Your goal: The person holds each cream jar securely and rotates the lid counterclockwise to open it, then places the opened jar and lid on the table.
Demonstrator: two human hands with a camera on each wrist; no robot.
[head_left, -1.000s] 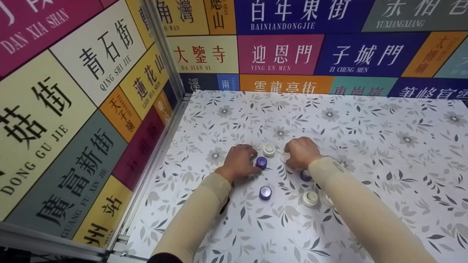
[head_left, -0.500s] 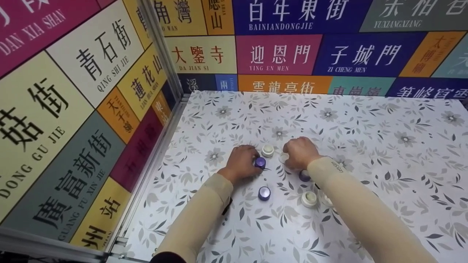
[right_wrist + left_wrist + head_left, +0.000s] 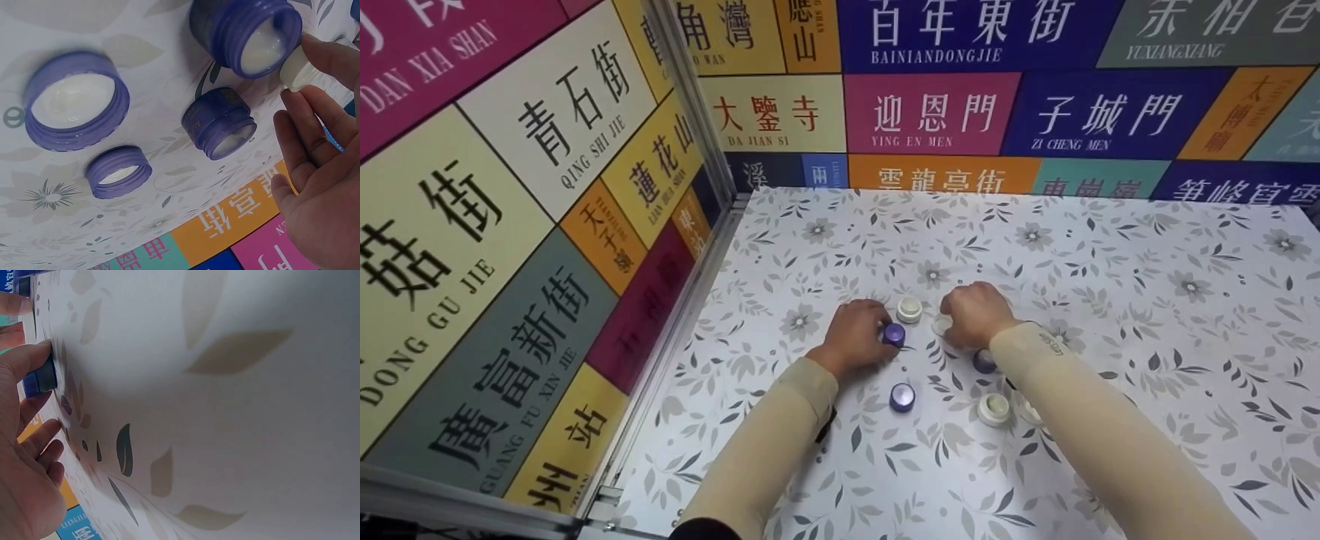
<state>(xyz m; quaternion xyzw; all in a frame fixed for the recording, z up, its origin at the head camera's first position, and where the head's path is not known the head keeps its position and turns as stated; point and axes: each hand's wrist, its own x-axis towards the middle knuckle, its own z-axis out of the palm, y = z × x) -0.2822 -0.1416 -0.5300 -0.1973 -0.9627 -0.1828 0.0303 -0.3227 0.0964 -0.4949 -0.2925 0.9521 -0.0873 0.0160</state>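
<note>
My left hand (image 3: 855, 334) grips a small purple cosmetic jar (image 3: 894, 334) on the table between thumb and fingertips; whether it has a lid on, I cannot tell. The left wrist view shows the purple jar (image 3: 40, 377) partly behind the thumb. My right hand (image 3: 976, 311) pinches a small round white cap (image 3: 299, 68) between thumb and forefinger, just above or on the table. A white pot (image 3: 910, 310) sits between both hands. Close to the right hand, the right wrist view has a large open purple jar (image 3: 247, 34) with white inside, and a smaller open purple jar (image 3: 219, 125).
Two upturned purple lids (image 3: 79, 101) with white linings lie beyond the jars in the right wrist view. Nearer me are a purple piece (image 3: 902, 397), a white pot (image 3: 994, 409) and a white piece (image 3: 1033, 411) partly behind my sleeve. Sign-printed walls (image 3: 934, 112) bound the flowered table (image 3: 1110, 315).
The left hand's thumb and fingers have closed onto the purple jar, which they stood around a second ago. My right hand keeps its place. The view has shifted very slightly.
</note>
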